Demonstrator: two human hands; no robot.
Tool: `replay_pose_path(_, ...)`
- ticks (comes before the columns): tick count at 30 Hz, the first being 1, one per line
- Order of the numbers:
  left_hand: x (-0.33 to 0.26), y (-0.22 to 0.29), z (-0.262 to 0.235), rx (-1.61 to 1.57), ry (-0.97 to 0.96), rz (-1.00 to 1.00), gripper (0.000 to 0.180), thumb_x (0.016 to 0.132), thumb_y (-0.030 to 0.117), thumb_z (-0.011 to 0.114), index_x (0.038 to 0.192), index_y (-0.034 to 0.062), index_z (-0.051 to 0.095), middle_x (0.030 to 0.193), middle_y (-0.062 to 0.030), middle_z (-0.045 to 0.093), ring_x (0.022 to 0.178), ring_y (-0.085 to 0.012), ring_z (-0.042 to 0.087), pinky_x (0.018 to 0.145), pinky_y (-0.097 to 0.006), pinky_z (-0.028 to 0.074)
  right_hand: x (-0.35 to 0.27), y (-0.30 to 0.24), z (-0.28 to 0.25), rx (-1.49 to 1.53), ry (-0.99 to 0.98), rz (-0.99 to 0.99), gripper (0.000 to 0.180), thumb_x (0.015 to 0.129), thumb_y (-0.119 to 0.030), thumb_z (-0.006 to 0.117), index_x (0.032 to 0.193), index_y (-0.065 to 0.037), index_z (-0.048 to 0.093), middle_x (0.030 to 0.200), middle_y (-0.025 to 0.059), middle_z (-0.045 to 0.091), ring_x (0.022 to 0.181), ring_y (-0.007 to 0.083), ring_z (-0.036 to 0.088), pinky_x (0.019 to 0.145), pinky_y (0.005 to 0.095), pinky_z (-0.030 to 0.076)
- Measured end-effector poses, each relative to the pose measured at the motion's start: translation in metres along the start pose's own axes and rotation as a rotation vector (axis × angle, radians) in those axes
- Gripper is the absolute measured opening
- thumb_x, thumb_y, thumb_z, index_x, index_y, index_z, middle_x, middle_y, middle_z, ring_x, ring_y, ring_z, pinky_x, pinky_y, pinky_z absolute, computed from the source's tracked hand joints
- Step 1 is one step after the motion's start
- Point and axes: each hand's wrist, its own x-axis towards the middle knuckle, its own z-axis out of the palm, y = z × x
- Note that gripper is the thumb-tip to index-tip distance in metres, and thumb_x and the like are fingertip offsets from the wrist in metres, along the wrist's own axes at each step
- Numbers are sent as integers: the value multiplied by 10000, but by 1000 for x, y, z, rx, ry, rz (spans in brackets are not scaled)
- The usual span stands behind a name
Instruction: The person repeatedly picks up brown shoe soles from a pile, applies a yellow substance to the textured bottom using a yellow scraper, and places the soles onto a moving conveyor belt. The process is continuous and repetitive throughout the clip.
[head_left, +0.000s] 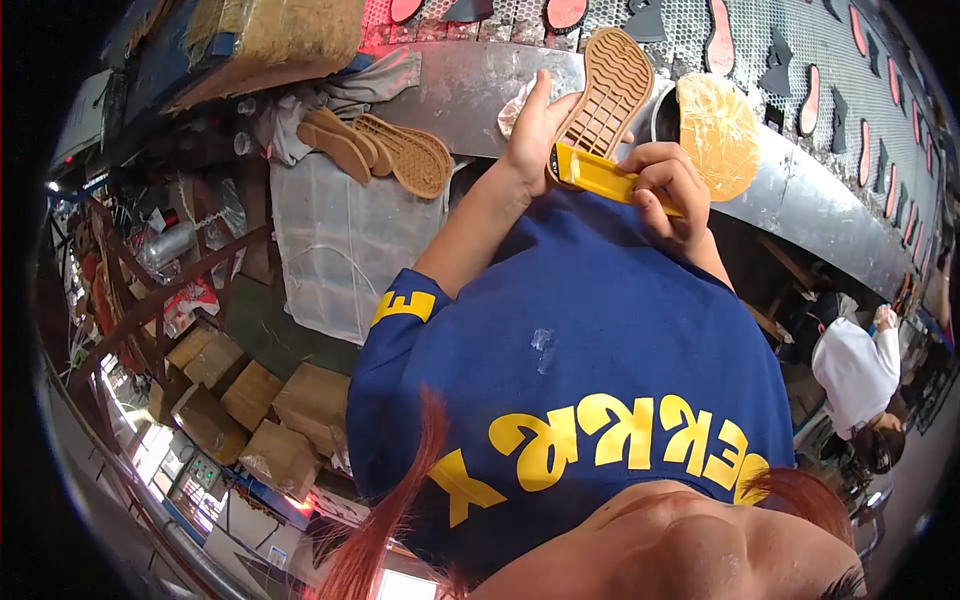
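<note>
My left hand (538, 128) grips a tan shoe sole (612, 85) by its edge, with the sole tilted up and its side with square hollows toward me. My right hand (677, 188) is closed around a yellow utility knife (605, 180). The knife's dark front end points left and lies close to the heel of the sole; whether the blade touches it I cannot tell. Right of the sole, a yellowish board covered with dried glue strings (718, 135) sits over the metal ledge. Several tan soles (408, 158) lie on a translucent-wrapped stack to the left.
A perforated conveyor (680, 55) carries pink insoles (719, 38) and black cut pieces past a metal ledge (455, 100). A large taped carton (275, 50) stands upper left beside a grey cloth (375, 85). Cardboard boxes (280, 460) are piled lower left. Another person in white (855, 365) is at the right.
</note>
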Motion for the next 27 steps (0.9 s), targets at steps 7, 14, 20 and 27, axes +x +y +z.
replay_pose_path(7, -7, 2, 6, -104, 80, -97, 921, 906, 706, 166, 1408, -58, 278, 1375, -226, 435, 1201, -298, 518, 1023, -408, 411, 13, -2, -16, 258, -176, 197, 73, 853, 1, 541, 926, 6, 533, 992, 142, 592, 977, 253, 584, 887, 348, 458)
replay_pose_path(14, -7, -1, -12, -146, -225, -202, 970, 865, 759, 151, 1426, -26, 246, 1318, -237, 483, 1052, -312, 610, 806, -403, 553, 34, 6, -36, 447, -351, 216, 100, 892, -6, 508, 965, 20, 572, 1009, 126, 602, 1014, 247, 573, 911, 357, 437)
replay_pose_path(20, -10, 9, -4, -94, -288, -149, 946, 845, 764, 49, 1383, 42, 340, 1154, -260, 581, 767, -350, 672, 508, -408, 586, 13, 38, -60, 473, 407, 124, 257, 972, -145, 450, 1051, 65, 574, 1038, 187, 599, 1005, 267, 579, 920, 378, 457)
replay_pose_path(27, -6, 1, -5, -115, -98, 353, 480, 990, 380, 417, 1352, 67, 387, 1231, -197, 551, 1095, -281, 578, 933, -365, 485, -60, 115, -61, 49, 772, 730, 320, 996, -279, 469, 1123, -15, 599, 1003, 114, 643, 876, 219, 642, 730, 348, 523)
